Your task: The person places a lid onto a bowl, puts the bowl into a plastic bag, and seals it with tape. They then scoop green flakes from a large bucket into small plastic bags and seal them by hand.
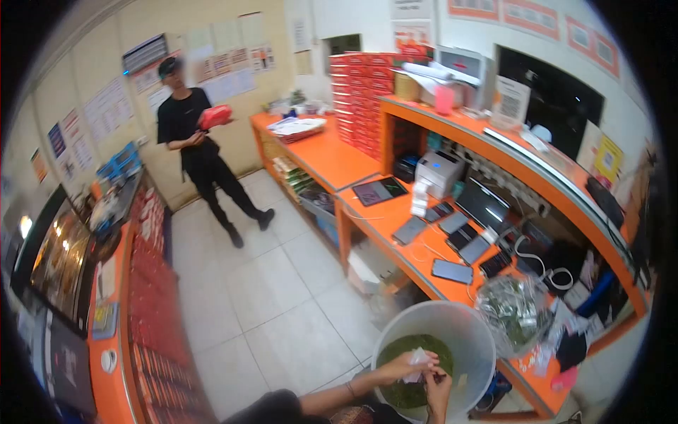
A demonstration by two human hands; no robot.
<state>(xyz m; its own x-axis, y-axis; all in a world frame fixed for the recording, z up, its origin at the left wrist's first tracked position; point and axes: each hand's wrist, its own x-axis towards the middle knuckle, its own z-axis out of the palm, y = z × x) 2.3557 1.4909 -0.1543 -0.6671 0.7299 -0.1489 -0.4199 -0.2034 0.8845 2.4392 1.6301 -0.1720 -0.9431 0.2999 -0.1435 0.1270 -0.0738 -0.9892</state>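
A large whitish tub [480, 353] stands at the lower right, with a green, leafy-looking mass [441, 346] inside. Over it, my left hand [406, 366] grips a small clear plastic bag [419, 357], fingers closed round it. My right hand [438, 385] is beside it, its fingers pinched together at the bag's lower edge; what they hold is too small to make out. On the orange counter right of the tub lies a big clear bag [512, 307] of small packets.
Phones [452, 271], a laptop [483, 205], a printer [439, 173] and cables cover the right counter. Red boxes [361, 102] are stacked behind. A person in black [201, 152] stands on the tiled floor, holding a red packet [215, 116]. Another counter [127, 311] runs along the left.
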